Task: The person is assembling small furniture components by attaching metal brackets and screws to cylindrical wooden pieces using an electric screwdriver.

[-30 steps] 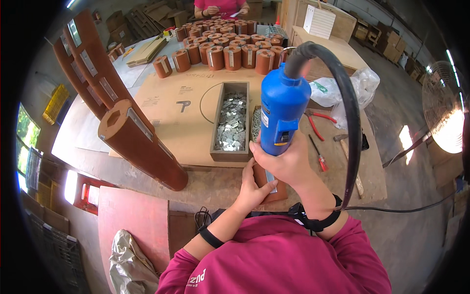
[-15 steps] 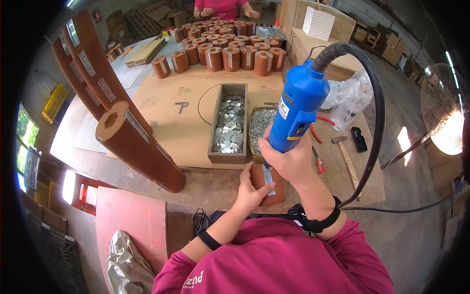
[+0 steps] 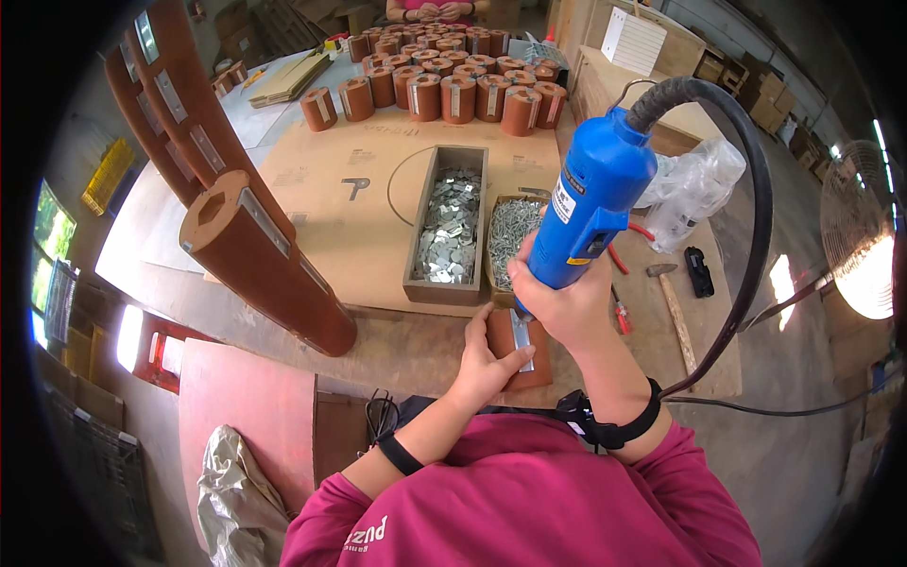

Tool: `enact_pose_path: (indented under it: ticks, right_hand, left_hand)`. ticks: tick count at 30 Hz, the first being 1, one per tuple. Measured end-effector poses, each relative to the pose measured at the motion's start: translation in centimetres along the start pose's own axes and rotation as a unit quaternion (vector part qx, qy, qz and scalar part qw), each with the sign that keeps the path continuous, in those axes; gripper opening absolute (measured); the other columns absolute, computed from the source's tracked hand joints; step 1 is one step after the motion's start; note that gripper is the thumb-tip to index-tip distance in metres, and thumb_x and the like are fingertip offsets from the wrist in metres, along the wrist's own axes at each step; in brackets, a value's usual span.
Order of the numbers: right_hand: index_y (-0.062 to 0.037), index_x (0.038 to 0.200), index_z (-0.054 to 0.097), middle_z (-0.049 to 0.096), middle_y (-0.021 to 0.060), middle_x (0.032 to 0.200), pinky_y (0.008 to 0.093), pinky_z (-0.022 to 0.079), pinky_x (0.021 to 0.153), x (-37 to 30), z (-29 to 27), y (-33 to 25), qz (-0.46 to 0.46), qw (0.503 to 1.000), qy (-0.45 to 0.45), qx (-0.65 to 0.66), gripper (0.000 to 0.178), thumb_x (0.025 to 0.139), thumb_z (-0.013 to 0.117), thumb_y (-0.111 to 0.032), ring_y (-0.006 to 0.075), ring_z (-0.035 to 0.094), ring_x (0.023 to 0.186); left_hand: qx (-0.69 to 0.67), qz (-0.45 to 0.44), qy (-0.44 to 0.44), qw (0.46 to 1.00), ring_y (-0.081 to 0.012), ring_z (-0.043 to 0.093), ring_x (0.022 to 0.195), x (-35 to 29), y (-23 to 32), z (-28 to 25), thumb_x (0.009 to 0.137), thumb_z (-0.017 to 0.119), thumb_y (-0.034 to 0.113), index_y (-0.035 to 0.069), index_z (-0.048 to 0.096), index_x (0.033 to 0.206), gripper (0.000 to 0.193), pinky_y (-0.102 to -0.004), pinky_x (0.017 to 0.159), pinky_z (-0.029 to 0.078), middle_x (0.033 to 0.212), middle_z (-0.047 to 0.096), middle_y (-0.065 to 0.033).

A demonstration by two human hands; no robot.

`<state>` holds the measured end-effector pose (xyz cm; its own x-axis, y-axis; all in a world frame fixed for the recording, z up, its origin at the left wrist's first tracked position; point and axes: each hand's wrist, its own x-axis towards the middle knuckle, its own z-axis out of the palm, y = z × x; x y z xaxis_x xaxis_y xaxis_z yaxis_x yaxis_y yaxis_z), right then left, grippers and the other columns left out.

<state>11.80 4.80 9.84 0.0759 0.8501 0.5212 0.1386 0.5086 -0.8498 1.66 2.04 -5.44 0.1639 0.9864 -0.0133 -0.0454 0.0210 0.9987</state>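
Note:
My right hand (image 3: 571,300) is wrapped round a blue corded electric screwdriver (image 3: 593,203), tilted with its lower end over a brown cylinder (image 3: 539,364) at the table's near edge. Along that cylinder lies a narrow metal strip (image 3: 522,342). My left hand (image 3: 487,357) grips the cylinder from the left, its thumb pressed on the strip. The screwdriver's tip meets the strip's far end, but my right hand partly covers this spot. Just beyond are an open box (image 3: 440,294) of small metal plates and a container of loose screws (image 3: 513,236).
Joined brown cylinders (image 3: 274,269) slant up at the left. Many single brown cylinders (image 3: 458,99) crowd the far table, where another person's hands (image 3: 442,11) are. A hammer (image 3: 675,321), a red-handled screwdriver (image 3: 622,319) and plastic bags (image 3: 694,194) lie right. The black cable (image 3: 759,217) loops beside my right arm.
My view has shifted slightly. The blue screwdriver has moved a little to the right in the picture, still over the strip. The other person's hands have come together.

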Motion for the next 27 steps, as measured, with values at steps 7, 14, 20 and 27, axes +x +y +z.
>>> enact_pose_path:
  ticks: [7, 14, 20, 27]
  right_hand:
    - [0.0007, 0.108, 0.044, 0.056, 0.002, 0.076, 0.0234, 0.045, 0.061, -0.17, 0.24, -0.01, 0.011, 1.0, -0.003, -0.005, 0.046, 0.066, 0.064, 0.002, 0.0087, 0.054, 0.067]
    - [0.0005, 0.11, 0.041, 0.056, 0.0021, 0.074, 0.0234, 0.045, 0.061, -0.16, 0.21, 0.11, 0.024, 1.0, -0.011, 0.013, 0.05, 0.065, 0.063, 0.002, 0.0085, 0.054, 0.066]
    - [0.0005, 0.111, 0.041, 0.056, 0.002, 0.073, 0.0236, 0.044, 0.06, -0.17, -0.13, -0.08, 0.043, 0.998, -0.024, 0.026, 0.051, 0.066, 0.063, 0.002, 0.0083, 0.053, 0.065]
    - [-0.0002, 0.114, 0.039, 0.056, 0.0026, 0.073, 0.0241, 0.045, 0.061, -0.05, -0.66, 0.05, 0.035, 0.998, -0.056, 0.024, 0.054, 0.065, 0.063, 0.002, 0.009, 0.054, 0.066]
  left_hand:
    - [0.015, 0.005, 0.002, 1.0, -0.031, 0.038, 0.115, -0.09, -0.2, 0.05, 0.066, 0.074, 0.023, -0.002, 0.024, 0.129, 0.084, -0.0367, 0.096, 0.034, 0.125, 0.03, -0.0224]
    - [0.013, -0.004, 0.003, 1.0, -0.0314, 0.037, 0.115, -0.17, 0.06, 0.08, 0.066, 0.074, 0.022, -0.002, 0.024, 0.129, 0.084, -0.0361, 0.096, 0.034, 0.125, 0.03, -0.0228]
    - [0.017, -0.01, 0.003, 1.0, -0.0307, 0.038, 0.114, -0.2, 0.49, 0.11, 0.065, 0.074, 0.023, -0.002, 0.024, 0.129, 0.084, -0.0361, 0.095, 0.034, 0.123, 0.03, -0.0224]
    - [0.002, 0.001, -0.001, 1.0, -0.0305, 0.038, 0.114, 0.11, -0.25, 0.29, 0.065, 0.074, 0.023, -0.002, 0.024, 0.129, 0.085, -0.0361, 0.095, 0.034, 0.122, 0.03, -0.0223]
